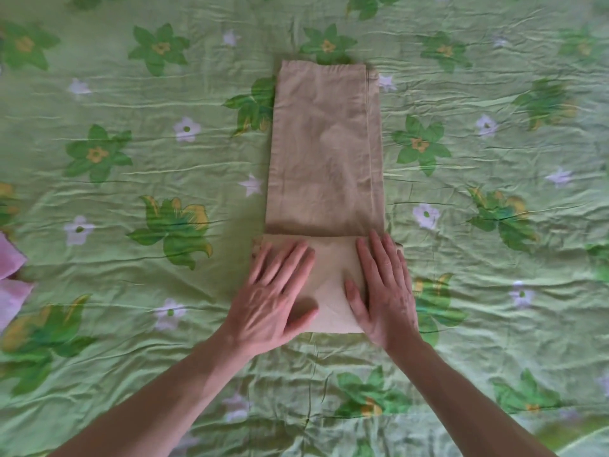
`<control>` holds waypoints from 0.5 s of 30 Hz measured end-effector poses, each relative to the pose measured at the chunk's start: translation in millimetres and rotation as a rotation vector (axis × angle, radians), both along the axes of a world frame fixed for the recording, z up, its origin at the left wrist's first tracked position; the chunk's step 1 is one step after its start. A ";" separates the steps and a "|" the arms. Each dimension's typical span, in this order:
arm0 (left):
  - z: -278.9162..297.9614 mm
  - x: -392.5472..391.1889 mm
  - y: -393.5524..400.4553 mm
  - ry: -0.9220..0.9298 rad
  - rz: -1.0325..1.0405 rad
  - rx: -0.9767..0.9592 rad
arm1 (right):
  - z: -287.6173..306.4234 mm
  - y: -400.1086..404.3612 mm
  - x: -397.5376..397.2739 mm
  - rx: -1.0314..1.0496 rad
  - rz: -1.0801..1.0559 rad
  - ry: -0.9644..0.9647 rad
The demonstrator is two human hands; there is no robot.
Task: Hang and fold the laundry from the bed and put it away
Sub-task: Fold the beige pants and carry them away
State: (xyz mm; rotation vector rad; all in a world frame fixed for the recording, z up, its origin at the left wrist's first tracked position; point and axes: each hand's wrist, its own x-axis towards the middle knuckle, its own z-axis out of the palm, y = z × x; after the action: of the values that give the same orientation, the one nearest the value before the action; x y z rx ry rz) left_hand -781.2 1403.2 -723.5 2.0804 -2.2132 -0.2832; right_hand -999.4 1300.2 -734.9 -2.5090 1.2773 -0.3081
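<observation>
Pressing one folded beige cloth [324, 153]: left hand [273, 301], right hand [385, 291], fingers straight, flat.

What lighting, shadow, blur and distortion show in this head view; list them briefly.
Head view: soft, even light with no glare; faint shadows lie left of the beige cloth and beside the left hand and right hand; wide-angle bending curves the green bedspread toward the edges; the pink laundry and corners look smeared and soft.
</observation>
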 end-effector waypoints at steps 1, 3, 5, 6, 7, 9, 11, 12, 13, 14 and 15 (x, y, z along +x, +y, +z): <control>0.1 -0.5 7.8 -0.019 -0.040 0.004 | 1.0 1.4 -2.5 -0.036 0.026 -0.010; 1.1 -0.2 17.5 -0.048 -0.066 0.030 | 2.3 5.2 -9.1 -0.089 0.107 -0.023; 2.8 -1.7 18.9 -0.075 -0.068 0.084 | 2.7 9.6 -19.4 -0.083 0.202 0.003; 4.5 -3.9 17.9 -0.098 -0.068 0.123 | 3.4 11.3 -25.3 -0.069 0.248 0.025; 6.2 -7.6 15.9 -0.121 -0.061 0.171 | 4.5 11.8 -31.1 -0.050 0.288 0.050; 9.6 -17.6 10.8 -0.163 -0.021 0.261 | 7.6 9.2 -39.6 -0.028 0.351 0.104; 14.9 -27.5 6.1 -0.187 0.034 0.304 | 11.5 3.6 -42.5 -0.047 0.406 0.134; 17.5 -31.0 4.5 -0.183 0.055 0.304 | 14.0 0.5 -43.1 -0.057 0.424 0.147; 20.6 -33.6 3.4 -0.170 0.075 0.301 | 16.6 -2.7 -43.8 -0.065 0.438 0.169; 24.7 -35.2 2.8 -0.148 0.094 0.301 | 19.4 -5.4 -44.7 -0.069 0.450 0.203; 28.9 -36.0 2.1 -0.127 0.110 0.303 | 22.4 -7.5 -45.7 -0.069 0.461 0.237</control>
State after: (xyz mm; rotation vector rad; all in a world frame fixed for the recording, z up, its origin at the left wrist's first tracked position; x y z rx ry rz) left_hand -817.2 1405.3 -694.6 2.4276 -2.2325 -0.5204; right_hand -1045.1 1292.7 -712.4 -2.8670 0.7296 0.0555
